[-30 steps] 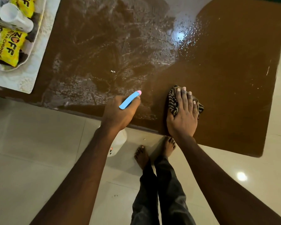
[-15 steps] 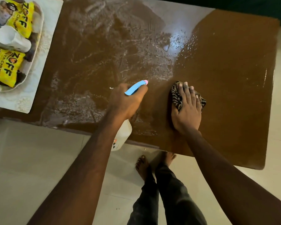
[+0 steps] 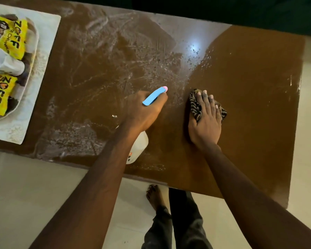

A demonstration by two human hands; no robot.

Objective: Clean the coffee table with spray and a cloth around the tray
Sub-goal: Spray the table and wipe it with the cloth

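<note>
The brown coffee table (image 3: 250,97) fills the upper view, streaked and wet on its left and middle, smooth on its right. My left hand (image 3: 144,112) grips a white spray bottle (image 3: 137,150) with a blue and pink nozzle (image 3: 155,96), held over the table's near middle. My right hand (image 3: 205,121) lies flat with fingers spread, pressing a striped dark cloth (image 3: 195,105) onto the table just right of the bottle. The tray (image 3: 31,65) sits at the far left on a white mat (image 3: 16,130).
The tray holds yellow snack packets (image 3: 11,42) and a white cup (image 3: 5,62). Spray droplets and a light glare (image 3: 194,47) mark the table's far middle. Below the near edge are pale floor tiles (image 3: 25,194) and my bare feet (image 3: 154,196).
Both hands have moved farther onto the table, away from its near edge, the cloth sliding under the right hand. The view has shifted so more of the table's far side shows.
</note>
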